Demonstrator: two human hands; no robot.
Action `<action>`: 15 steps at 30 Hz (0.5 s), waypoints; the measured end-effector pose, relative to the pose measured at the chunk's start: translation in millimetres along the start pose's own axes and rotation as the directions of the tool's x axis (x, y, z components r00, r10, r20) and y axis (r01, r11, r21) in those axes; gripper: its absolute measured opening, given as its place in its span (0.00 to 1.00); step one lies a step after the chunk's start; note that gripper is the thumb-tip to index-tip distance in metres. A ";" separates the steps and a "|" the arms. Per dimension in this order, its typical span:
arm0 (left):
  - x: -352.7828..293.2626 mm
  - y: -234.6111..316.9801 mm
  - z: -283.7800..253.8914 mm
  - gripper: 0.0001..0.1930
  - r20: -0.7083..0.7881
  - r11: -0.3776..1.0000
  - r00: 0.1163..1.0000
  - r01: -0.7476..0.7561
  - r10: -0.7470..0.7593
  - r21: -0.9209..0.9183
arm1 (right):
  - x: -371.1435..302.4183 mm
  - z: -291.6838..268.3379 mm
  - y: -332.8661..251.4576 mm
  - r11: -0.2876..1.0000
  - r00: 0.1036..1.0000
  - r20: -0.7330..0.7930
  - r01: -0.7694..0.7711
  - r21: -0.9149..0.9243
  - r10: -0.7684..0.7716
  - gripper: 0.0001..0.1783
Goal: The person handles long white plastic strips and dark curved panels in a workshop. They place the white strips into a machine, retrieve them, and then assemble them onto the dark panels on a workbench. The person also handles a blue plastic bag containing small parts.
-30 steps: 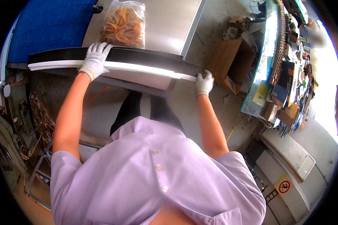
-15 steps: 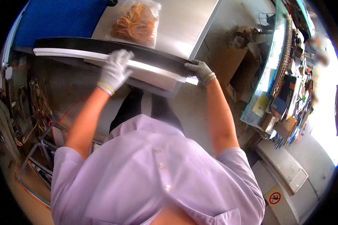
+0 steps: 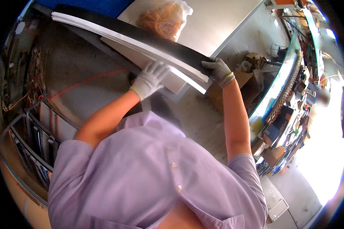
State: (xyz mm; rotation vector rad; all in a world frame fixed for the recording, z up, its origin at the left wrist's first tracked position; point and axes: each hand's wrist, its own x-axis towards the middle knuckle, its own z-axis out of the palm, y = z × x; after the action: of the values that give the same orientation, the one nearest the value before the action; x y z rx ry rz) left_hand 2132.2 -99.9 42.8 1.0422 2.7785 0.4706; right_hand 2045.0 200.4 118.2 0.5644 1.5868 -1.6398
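A bundle of long, thin strips lies slantwise across the table's near side, with a broad black strip [image 3: 114,28] on top and several white strips [image 3: 128,44] along the near edge. My right hand [image 3: 220,72], in a grey-white knit glove with a yellow cuff edge, grips the bundle's right end, thumb on the black face. At the near edge, by the bundle's right half, is my gloved left hand [image 3: 151,79], slightly blurred. Its fingers are stretched out toward the lowest white strip; whether they touch it I cannot tell.
On the metal-topped table [image 3: 221,17] sits a clear plastic bag of orange-tan rubber bands [image 3: 162,19], beyond the strips. A blue surface [image 3: 84,5] is at far left. Right are a cardboard box [image 3: 242,86] and a cluttered glass-edged shelf [image 3: 283,122]. Metal racks [image 3: 30,141] stand at lower left.
The view has turned, so the strips now slope down to the right. My left hand has moved from over the strips to their near edge. My right hand still holds the right end.
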 end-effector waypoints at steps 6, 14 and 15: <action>-0.7 -3.3 4.4 0.37 0.143 0.986 0.977 0.151 -0.159 0.068 | -33.7 -28.0 34.4 0.973 0.994 -0.023 0.102 -0.207 -0.109 0.15; -11.5 -0.4 6.2 0.27 -0.094 0.986 0.982 0.167 -0.166 0.000 | -12.4 -28.9 85.6 0.252 0.846 -0.258 -0.152 -0.956 -0.467 0.49; -15.2 -0.2 3.4 0.26 -0.106 0.986 0.980 0.168 -0.169 -0.020 | -12.9 -12.0 74.3 0.228 0.796 -0.195 -0.073 -0.971 -0.573 0.55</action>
State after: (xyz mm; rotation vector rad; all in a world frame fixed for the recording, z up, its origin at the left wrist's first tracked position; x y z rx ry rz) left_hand 2144.2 -109.2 39.8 0.7922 2.9226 0.5329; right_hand 2107.8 220.4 79.7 0.0029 2.8476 -0.3087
